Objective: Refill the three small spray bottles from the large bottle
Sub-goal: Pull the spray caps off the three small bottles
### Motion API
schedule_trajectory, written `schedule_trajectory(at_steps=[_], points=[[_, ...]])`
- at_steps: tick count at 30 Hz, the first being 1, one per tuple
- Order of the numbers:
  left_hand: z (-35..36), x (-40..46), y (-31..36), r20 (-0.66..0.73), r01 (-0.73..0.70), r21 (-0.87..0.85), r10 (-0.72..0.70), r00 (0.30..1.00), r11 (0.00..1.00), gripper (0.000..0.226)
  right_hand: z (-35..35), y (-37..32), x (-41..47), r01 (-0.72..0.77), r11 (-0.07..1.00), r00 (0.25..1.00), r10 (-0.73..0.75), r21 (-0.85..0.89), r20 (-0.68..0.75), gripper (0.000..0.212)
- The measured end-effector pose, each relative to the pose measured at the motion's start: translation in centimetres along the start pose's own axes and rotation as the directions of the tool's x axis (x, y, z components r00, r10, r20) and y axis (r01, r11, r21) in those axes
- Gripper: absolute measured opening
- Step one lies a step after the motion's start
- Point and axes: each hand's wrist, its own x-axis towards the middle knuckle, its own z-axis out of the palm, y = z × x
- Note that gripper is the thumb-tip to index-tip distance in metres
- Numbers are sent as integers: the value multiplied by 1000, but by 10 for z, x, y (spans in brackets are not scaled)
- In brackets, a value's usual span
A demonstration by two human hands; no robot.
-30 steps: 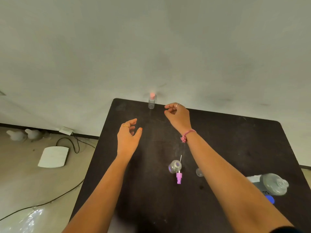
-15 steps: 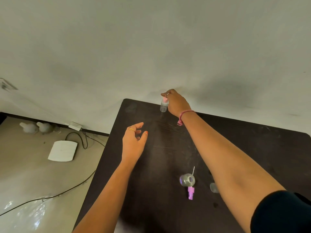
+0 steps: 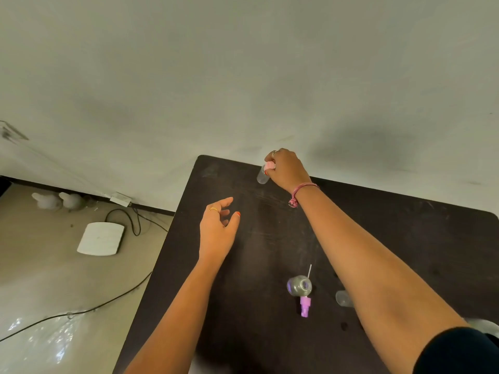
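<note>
Right hand (image 3: 287,170) pinches pink cap (image 3: 269,166) of small spray bottle (image 3: 262,177) at desk (image 3: 405,238) far edge, likely to fetch it; left hand (image 3: 217,229) spread, empty, hovering.

Dark table (image 3: 405,238) against a pale wall

An uncapped small bottle (image 3: 299,285) stands beside a loose purple spray head (image 3: 305,307); a pink-capped bottle (image 3: 263,176) stands near the far edge.

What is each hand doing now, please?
Left hand: open, empty, above the table.
Right hand: closed on the pink-capped spray bottle.
</note>
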Motion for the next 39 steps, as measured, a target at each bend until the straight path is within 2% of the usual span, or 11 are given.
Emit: schedule_trajectory(at_steps=[6, 13, 17, 20, 27, 34, 39], points=[[-2, -13, 18, -11, -15, -37, 15, 1000, 999, 44, -47, -18, -36, 40, 996, 999, -39, 78, -13, 31], [-14, -40, 51, 38, -199, -48, 200, 979, 979, 69, -119, -54, -96, 112, 968, 992, -121, 225, 24, 24], [-22, -61, 69, 32, -311, -51, 313, 949, 949, 57, -147, -72, -127, 130, 954, 987, -151, 270, 59, 24], [-27, -78, 75, 0, -344, -40, 344, 939, 938, 47, -159, -81, -147, 133, 946, 985, -159, 294, 66, 23], [-35, -118, 82, -76, -324, -40, 320, 944, 945, 44, -168, -96, -185, 190, 958, 978, -204, 213, 43, 31], [-39, -144, 87, -63, -292, -45, 289, 955, 955, 44, -173, -102, -203, 294, 954, 952, -297, 57, 75, 34], [-43, -153, 93, -58, -288, -40, 286, 956, 957, 44, -182, -103, -213, 353, 935, 929, -354, 23, 104, 31]])
